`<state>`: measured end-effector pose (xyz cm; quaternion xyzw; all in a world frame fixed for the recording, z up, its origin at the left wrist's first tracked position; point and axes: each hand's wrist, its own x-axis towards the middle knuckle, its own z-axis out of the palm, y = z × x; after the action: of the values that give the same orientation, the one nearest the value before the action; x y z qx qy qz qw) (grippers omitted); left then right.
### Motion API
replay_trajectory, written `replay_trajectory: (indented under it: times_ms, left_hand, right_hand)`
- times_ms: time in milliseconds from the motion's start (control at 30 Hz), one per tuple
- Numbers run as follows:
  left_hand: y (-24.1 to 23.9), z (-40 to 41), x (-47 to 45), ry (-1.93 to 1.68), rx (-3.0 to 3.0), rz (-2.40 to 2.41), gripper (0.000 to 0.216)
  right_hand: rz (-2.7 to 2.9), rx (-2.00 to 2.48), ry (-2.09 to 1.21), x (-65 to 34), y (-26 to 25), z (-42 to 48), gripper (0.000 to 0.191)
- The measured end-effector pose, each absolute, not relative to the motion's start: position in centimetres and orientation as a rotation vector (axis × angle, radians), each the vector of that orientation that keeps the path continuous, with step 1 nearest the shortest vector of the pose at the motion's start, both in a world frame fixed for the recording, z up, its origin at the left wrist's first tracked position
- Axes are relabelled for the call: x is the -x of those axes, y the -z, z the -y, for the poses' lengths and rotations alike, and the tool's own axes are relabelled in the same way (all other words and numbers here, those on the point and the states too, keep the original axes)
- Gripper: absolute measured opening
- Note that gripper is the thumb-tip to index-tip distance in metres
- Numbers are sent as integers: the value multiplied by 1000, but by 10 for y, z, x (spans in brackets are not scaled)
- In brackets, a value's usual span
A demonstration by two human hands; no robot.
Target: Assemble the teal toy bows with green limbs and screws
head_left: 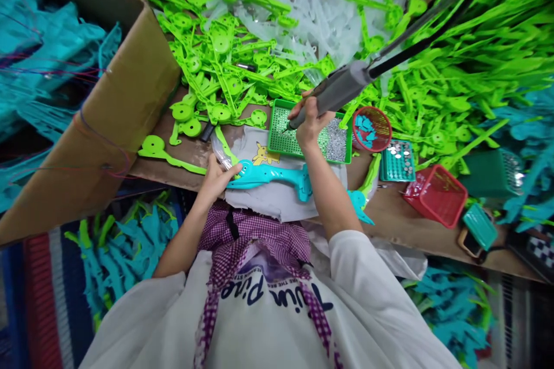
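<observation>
My left hand (215, 177) is closed on the round end of a turquoise plastic part (272, 174), which lies on a pale cloth (255, 199) in front of me. A clear and green strip (223, 147) sits just past those fingers. Wrapped around a grey corded electric screwdriver (341, 89) is my right hand (312, 121). The screwdriver's tip points down over a green perforated tray (277, 147), with small silver screws (337, 137) heaped at its right side. Whether a screw is on the tip is too small to tell. My right forearm hides the turquoise part's far end.
Lime-green plastic parts (220, 40) pile across the back. A cardboard box (125, 75) of turquoise parts stands left. To the right are a round red basket (385, 121), a teal tray (396, 170) of silver pieces and a red bin (441, 196). The screwdriver's cable (415, 46) runs up right.
</observation>
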<state>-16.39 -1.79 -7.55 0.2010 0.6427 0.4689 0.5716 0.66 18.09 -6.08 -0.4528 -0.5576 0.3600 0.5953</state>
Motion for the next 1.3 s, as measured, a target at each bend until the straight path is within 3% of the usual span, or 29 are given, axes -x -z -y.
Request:
replay_trajectory:
  times_ms: [167,367,500,700,1300]
  left_hand:
    - [72,18,166,-1090,-471,-1487,63]
    - [72,17,164,-1121,-475,-1504,62]
    - [76,18,162,-1148,-473,-1513,62]
    - [81,20,159,-1233,-495,-1497,64]
    - [78,21,159,-1248,-527,-1499,58]
  right_hand:
    - [1290,1071,-872,-6,54,-180,62]
    - [1150,904,-840,-9,7,-160,54]
    - [1161,773,-1018,6,-10,-114,57]
    - [1359,660,-1454,36,15,-68,66]
    - [1456,544,-1493,37,42,-68,69]
